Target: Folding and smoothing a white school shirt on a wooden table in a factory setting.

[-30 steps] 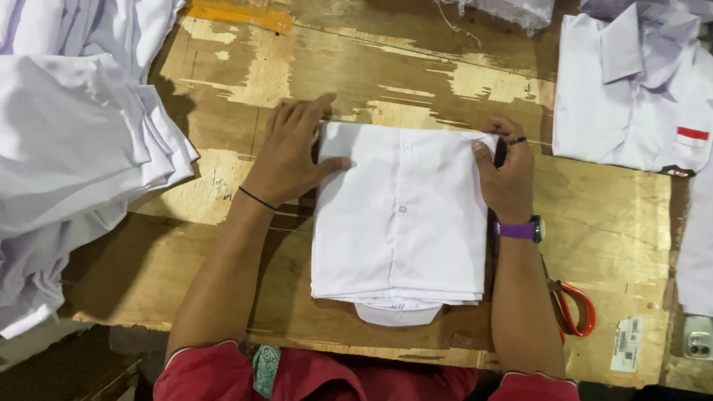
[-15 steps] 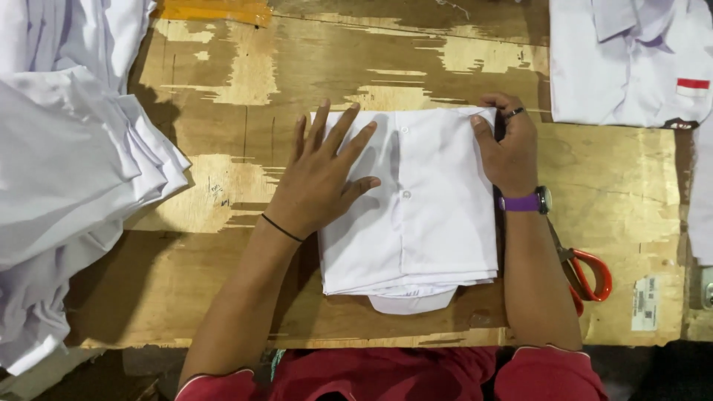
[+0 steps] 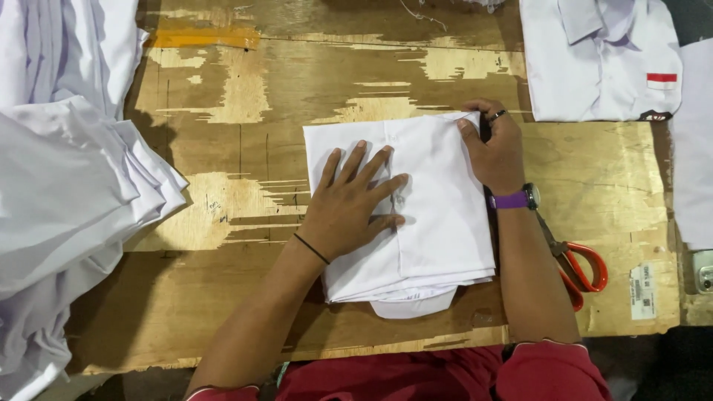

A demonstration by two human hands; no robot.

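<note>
A folded white shirt (image 3: 438,223) lies in the middle of a worn wooden table (image 3: 245,148), its collar end toward me. My left hand (image 3: 349,200) rests flat on the shirt's left half, fingers spread, a thin black band on the wrist. My right hand (image 3: 494,148) pinches the shirt's far right corner; it wears a ring and a purple wristwatch.
A heap of white shirts (image 3: 67,186) fills the table's left side. Another white shirt with a small red-and-white patch (image 3: 601,59) lies at the far right. Orange-handled scissors (image 3: 575,267) sit beside my right forearm. More white cloth (image 3: 694,141) and a label (image 3: 643,291) are at the right edge.
My left hand has slid from the shirt's left edge onto its middle and spread flat. My right hand stays at the far right corner.
</note>
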